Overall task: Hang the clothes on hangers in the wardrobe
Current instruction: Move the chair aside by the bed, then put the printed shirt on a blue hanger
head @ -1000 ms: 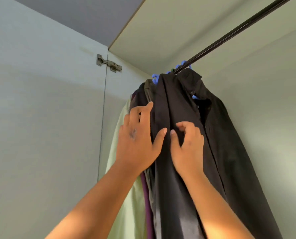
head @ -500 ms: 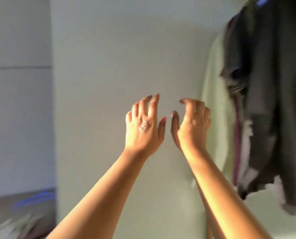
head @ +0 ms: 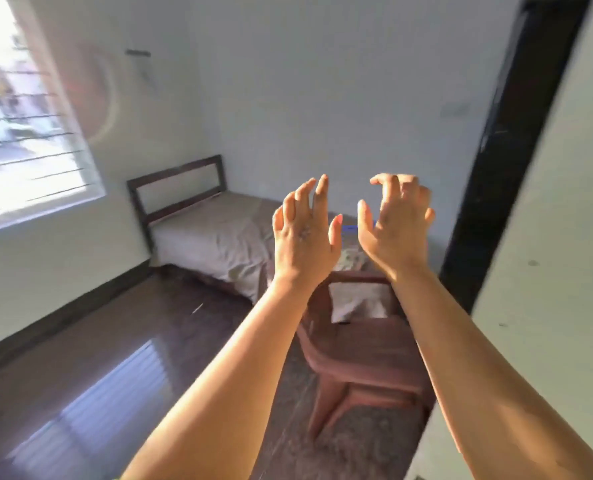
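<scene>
At the upper left of the frame a barred window [head: 28, 126] glares white, and its light falls in a pale patch on the dark floor [head: 91, 341] at the lower left; right of the window, in the far corner, a bed [head: 215, 237] with a dark frame and a pale sheet stands against the wall; at the centre of the frame the left hand [head: 303, 237] is raised with its back to the camera, its fingers [head: 319, 188] loosely spread, slightly bent and holding nothing; just beside it, apart by a narrow gap, the right hand [head: 392, 233] is raised too, its fingers [head: 397, 188] curled forward like a claw around nothing, the thumb straight; below and between the forearms a reddish-brown plastic chair [head: 361, 355] stands on the floor near the foot of the bed, with pale folded cloth [head: 357, 299] on or just behind it, too blurred to say which; something small and blue [head: 349, 228] shows between the hands, too blurred to name; at the right edge of the frame runs a pale panel [head: 547, 237] with a dark border, whether the wardrobe's door or side I cannot tell; its inside and any hung clothes lie out of view.
</scene>
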Demonstrator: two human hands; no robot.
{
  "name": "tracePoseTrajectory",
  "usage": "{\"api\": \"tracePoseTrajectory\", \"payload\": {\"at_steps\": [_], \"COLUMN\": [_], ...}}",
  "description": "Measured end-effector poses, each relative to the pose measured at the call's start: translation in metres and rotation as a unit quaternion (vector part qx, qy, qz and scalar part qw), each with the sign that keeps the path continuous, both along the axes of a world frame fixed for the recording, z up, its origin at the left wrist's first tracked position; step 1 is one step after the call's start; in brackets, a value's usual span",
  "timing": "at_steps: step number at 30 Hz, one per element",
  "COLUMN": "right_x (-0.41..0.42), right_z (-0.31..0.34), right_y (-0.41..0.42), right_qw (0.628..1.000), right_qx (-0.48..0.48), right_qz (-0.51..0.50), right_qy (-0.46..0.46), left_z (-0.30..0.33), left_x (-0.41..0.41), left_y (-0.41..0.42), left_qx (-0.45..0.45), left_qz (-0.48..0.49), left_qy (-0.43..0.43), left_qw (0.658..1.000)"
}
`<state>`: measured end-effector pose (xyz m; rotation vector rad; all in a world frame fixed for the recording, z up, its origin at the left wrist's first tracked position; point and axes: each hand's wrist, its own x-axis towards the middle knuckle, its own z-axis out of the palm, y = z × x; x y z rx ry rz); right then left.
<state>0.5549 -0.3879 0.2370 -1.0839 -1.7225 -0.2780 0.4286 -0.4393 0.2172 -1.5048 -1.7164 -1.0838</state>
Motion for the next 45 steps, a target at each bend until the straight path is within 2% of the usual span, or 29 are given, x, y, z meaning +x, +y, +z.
{"api": "tracePoseTrajectory", "payload": {"at_steps": [5,9,13,19,22,26,32,36,40,43,45], "right_x": [-0.128,-0.216,-0.290,-0.398,-0.449,-0.526,-0.600,-0.598,-0.569,-0.534,-0.507], "right_z": [-0.073,-0.127,-0.151,-0.189,-0.214,-0.237,-0.268,-0.296,-0.331,-0.365,-0.389], "right_y": [0.028,0.077,0.126,0.193,0.235,0.319,0.443,0.520,0.606,0.696,0.748], "right_qw": [0.992,0.972,0.951,0.922,0.910,0.910,0.877,0.844,0.834,0.790,0.734], "right_qx": [-0.054,-0.161,-0.203,-0.261,-0.298,-0.320,-0.447,-0.530,-0.548,-0.590,-0.634], "right_qz": [0.112,0.161,0.206,0.252,0.253,0.206,0.096,0.011,-0.067,-0.153,-0.209], "right_qy": [-0.011,-0.062,-0.113,-0.132,-0.141,-0.165,-0.144,-0.083,0.011,0.072,0.122], "left_z": [-0.078,-0.123,-0.147,-0.183,-0.204,-0.218,-0.225,-0.241,-0.260,-0.291,-0.313], "left_x": [-0.124,-0.210,-0.273,-0.359,-0.417,-0.509,-0.605,-0.621,-0.600,-0.577,-0.566], "left_y": [0.005,0.037,0.073,0.120,0.155,0.240,0.390,0.493,0.605,0.696,0.744], "left_qx": [-0.070,-0.158,-0.210,-0.240,-0.268,-0.299,-0.376,-0.412,-0.431,-0.474,-0.515], "left_qz": [0.101,0.164,0.181,0.228,0.229,0.214,0.090,0.011,-0.082,-0.157,-0.179], "left_qy": [-0.024,-0.055,-0.052,-0.115,-0.117,-0.110,-0.058,-0.044,-0.068,-0.035,-0.016], "left_qw": [0.992,0.972,0.959,0.937,0.928,0.923,0.921,0.910,0.896,0.865,0.838]}}
